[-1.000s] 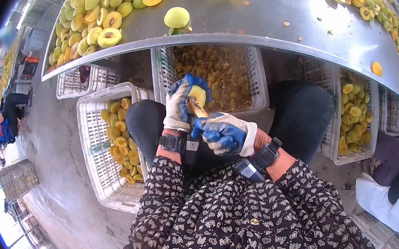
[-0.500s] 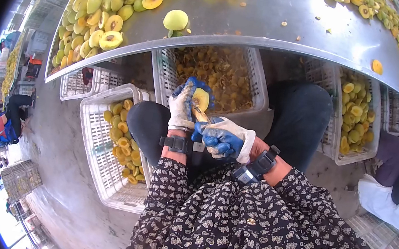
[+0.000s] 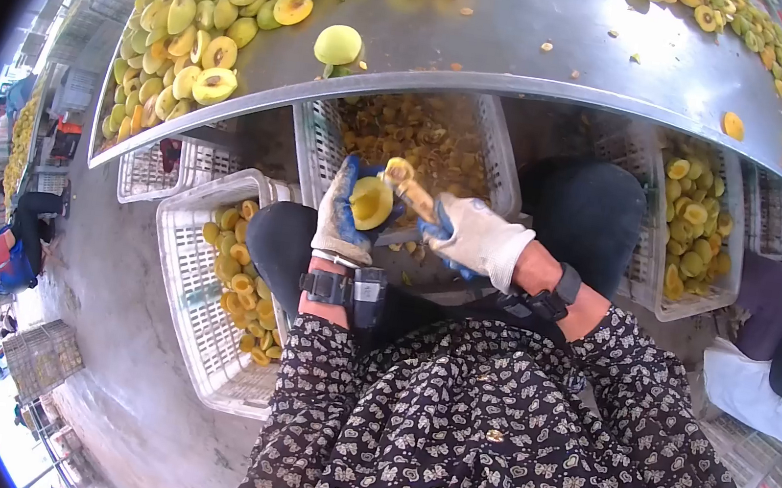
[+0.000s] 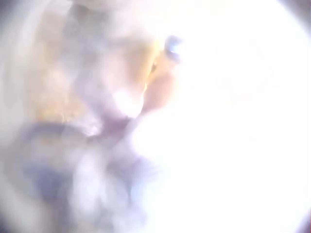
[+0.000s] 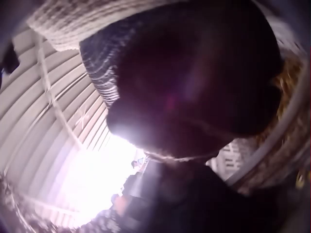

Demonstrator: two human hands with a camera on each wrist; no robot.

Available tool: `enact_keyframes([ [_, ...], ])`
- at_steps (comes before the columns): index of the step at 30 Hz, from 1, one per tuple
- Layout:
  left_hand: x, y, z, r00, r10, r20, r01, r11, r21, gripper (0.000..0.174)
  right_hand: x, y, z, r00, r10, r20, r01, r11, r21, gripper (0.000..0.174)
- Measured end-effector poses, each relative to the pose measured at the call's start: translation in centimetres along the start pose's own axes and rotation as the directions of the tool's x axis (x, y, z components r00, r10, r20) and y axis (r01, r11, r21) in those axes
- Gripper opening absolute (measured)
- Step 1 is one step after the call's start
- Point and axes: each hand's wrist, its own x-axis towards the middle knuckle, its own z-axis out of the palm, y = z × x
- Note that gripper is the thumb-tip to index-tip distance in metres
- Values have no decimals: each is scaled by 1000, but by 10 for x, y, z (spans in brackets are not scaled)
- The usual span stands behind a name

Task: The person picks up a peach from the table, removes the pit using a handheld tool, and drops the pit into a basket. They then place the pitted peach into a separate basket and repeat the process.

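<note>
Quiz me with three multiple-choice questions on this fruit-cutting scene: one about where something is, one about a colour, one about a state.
1. Where does the lone whole fruit lie?
A. in a white crate
B. on the person's lap
C. on the metal table, near its edge

2. The left hand wears a glove. What colour is its finger coating?
A. blue
B. red
C. black

3. The held fruit in the left hand is:
A. whole and uncut
B. a cut half
C. mashed pulp

Answers:
1 C, it sits on bare steel by the rim.
2 A, blue shows around the fruit.
3 B, its flat yellow cut face is turned toward the head camera.
</note>
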Motion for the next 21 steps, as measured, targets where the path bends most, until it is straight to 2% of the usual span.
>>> enact_keyframes([
  [1, -5, 3, 7, 999, 38, 30, -39, 999, 15, 34, 4, -1, 0, 988, -111, -105, 98, 987, -125, 30],
  [3, -13, 13, 11, 981, 128, 149, -139, 988, 64, 38, 3, -3, -1, 962, -160, -221, 117, 973, -197, 30],
  [4, -14, 21, 7, 971, 201, 132, -209, 977, 51, 43, 7, -1, 1, 961, -170, -217, 127, 972, -196, 30],
  [5, -24, 32, 8, 956, 221, 191, -220, 975, -26, 43, 14, 8, 6, 954, -147, -263, 74, 961, -267, 28],
  [6, -39, 46, 8, 926, 355, 128, -362, 932, 35, 40, 20, 19, 10, 941, -127, -314, 16, 943, -331, 25],
  [7, -55, 60, 5, 872, 483, 80, -489, 866, 107, 38, 21, 41, 17, 959, -178, -222, 32, 843, -536, 22],
  [8, -64, 73, -12, 777, 625, 79, -627, 754, 195, 32, 36, 96, 35, 969, -226, -94, 114, 757, -643, 25],
  [9, -73, 87, -30, 655, 750, 95, -741, 613, 273, 28, 26, 71, 22, 997, 15, -80, -63, 771, -633, 29],
  [11, -107, 119, -54, 600, 800, 7, -718, 535, 446, 21, 21, 52, 10, 989, 146, -34, -135, 773, -620, 39],
  [12, -113, 135, -70, 510, 850, -129, -565, 444, 695, 20, 24, 50, 11, 989, 145, -40, -138, 778, -613, 39],
  [13, -115, 141, -61, 371, 901, -225, -337, 356, 872, 20, 28, 47, 11, 988, 118, -102, -156, 799, -581, 38],
  [14, -116, 142, -54, 370, 902, -222, -335, 353, 874, 20, 30, 46, 12, 983, 96, -159, -169, 820, -547, 38],
  [15, -116, 144, -45, 342, 936, -89, -158, 151, 976, 21, 30, 52, 14, 983, 97, -157, -168, 824, -541, 38],
  [16, -112, 143, -22, 339, 939, 54, 25, -67, 997, 23, 32, 61, 16, 987, 116, -108, -158, 795, -585, 35],
  [17, -97, 142, -4, 339, 926, 168, -211, -99, 972, 25, 33, 66, 15, 989, 135, -61, -144, 763, -631, 32],
  [18, -77, 145, 9, 376, 909, 181, -388, -23, 921, 29, 22, 53, 5, 999, 8, -38, -28, 809, -587, 31],
  [19, -65, 136, 48, 461, 874, 153, -479, 100, 872, 33, 15, 48, 5, 999, 13, -37, -31, 814, -580, 31],
  [20, -43, 138, 61, 505, 815, 284, -485, -4, 875, 38, 12, 44, 3, 996, -35, -83, -10, 870, -494, 33],
  [21, -24, 140, 82, 557, 736, 386, -349, -214, 912, 43, 14, 43, 0, 987, -84, -134, 21, 912, -410, 36],
])
